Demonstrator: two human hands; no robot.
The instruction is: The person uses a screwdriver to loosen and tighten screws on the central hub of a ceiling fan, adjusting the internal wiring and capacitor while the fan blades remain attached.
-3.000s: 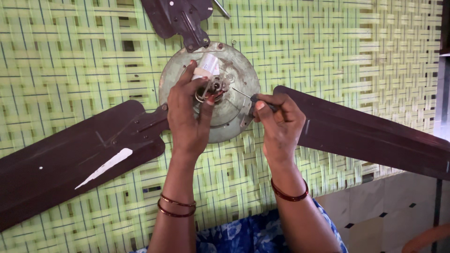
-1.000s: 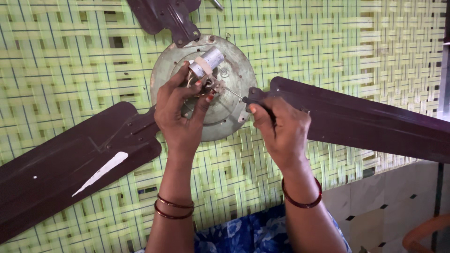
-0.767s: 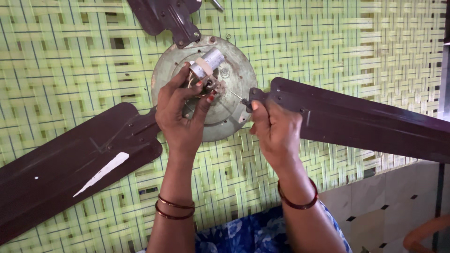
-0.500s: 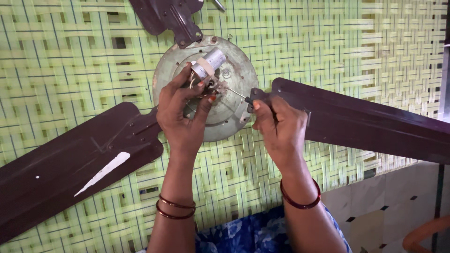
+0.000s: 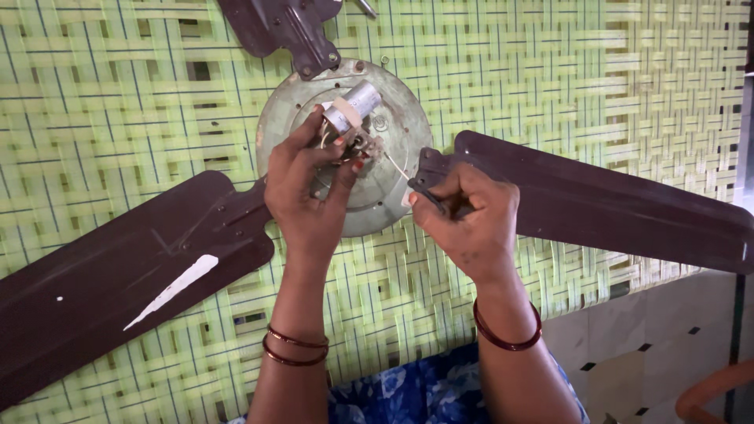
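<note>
– How far is the work on the ceiling fan motor (image 5: 393, 169), at upper centre of the frame?

– The wires (image 5: 351, 145) and the capacitor (image 5: 351, 106) are pinched by the closed left hand (image 5: 306, 196). A thin screwdriver (image 5: 408, 177) is gripped in the closed right hand (image 5: 463, 224), its tip at the wires. The wiring seems unfinished; all three blades are seen attached.

The left hand (image 5: 308, 192) covers the wiring at the centre of the round fan motor plate (image 5: 400, 118); under its fingers (image 5: 302, 141) the connections cannot be made out. The right hand (image 5: 467, 220) closes over a thin tool (image 5: 397, 166), handle hidden in the fist. All three brown blades (image 5: 597, 208) run past the frame's edges.
</note>
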